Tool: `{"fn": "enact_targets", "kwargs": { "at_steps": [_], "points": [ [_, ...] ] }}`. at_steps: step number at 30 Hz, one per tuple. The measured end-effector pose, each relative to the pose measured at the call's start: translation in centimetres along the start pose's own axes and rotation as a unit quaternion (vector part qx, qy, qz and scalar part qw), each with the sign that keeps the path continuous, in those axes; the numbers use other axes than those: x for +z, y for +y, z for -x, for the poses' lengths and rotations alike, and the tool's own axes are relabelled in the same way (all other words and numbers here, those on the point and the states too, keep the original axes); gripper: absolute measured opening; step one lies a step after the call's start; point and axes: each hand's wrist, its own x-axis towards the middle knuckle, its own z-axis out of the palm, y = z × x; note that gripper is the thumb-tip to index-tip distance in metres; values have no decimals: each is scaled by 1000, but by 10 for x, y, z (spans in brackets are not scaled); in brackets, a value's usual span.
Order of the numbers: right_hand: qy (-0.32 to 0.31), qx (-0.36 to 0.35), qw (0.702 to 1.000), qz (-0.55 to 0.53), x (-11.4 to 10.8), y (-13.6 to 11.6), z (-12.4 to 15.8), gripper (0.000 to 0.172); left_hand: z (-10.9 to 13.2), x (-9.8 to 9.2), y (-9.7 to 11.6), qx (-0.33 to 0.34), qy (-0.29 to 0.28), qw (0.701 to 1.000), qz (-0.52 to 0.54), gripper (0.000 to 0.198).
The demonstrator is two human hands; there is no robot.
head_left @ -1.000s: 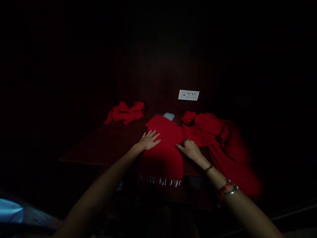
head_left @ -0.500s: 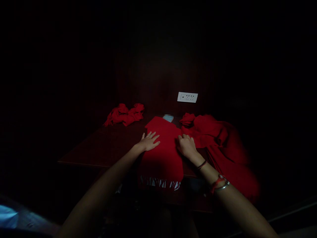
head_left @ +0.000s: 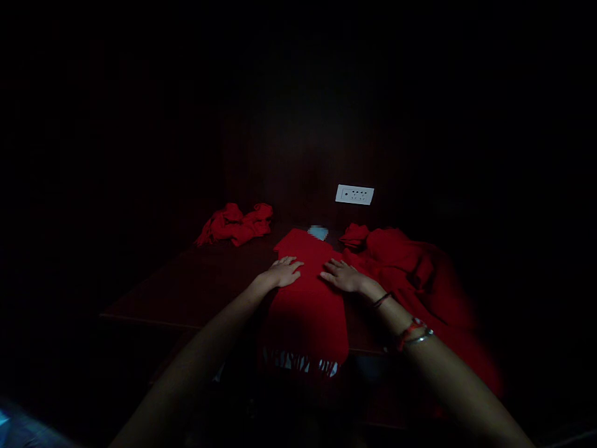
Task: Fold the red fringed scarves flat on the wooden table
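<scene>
A red fringed scarf [head_left: 308,311] lies flat and lengthwise in front of me, its fringed end hanging over the table's near edge. My left hand [head_left: 285,272] rests on the scarf's left side, fingers spread. On the right side, my right hand [head_left: 342,275] lies open with its fingers stretched across the cloth. Right beside that hand is a large rumpled heap of red cloth [head_left: 401,249], which trails down over the table edge at the right.
A smaller crumpled red cloth [head_left: 237,224] with fringe sits at the back left of the dark table [head_left: 163,289]. Behind the scarf's far end is a pale, pixelated patch [head_left: 318,233]. A white socket plate [head_left: 355,194] is on the back wall. The surroundings are very dark.
My right hand has opened from a closed grip at the scarf's right edge and now lies flat on it. My left hand stays on the scarf. The whole view has shifted slightly.
</scene>
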Motion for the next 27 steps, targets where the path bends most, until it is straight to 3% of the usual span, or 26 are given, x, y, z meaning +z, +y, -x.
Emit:
{"fn": "enact_targets", "kwargs": {
  "at_steps": [3, 7, 10, 16, 20, 24, 27],
  "points": [
    [83, 17, 996, -10, 2, -6, -19, 69, -6, -2, 0, -18, 61, 998, -4, 47],
    [31, 49, 998, -40, 24, -3, -31, 73, -12, 5, -3, -52, -2, 999, 11, 56],
    [25, 55, 997, -38, 32, 5, -31, 79, -15, 9, -6, -55, -5, 998, 6, 58],
    [-20, 101, 995, 11, 25, 44, -24, 75, -15, 10, -8, -52, 2, 999, 11, 57],
    [21, 113, 993, 15, 15, 69, -8, 67, -13, 8, -6, -53, 26, 998, 16, 54],
    [158, 63, 985, -18, -1, 51, -5, 48, -8, 6, -3, -34, 83, 996, 0, 51],
    [123, 106, 984, -77, -9, 19, -20, 38, -5, 5, -1, -32, 132, 991, -13, 49]
  ]
}}
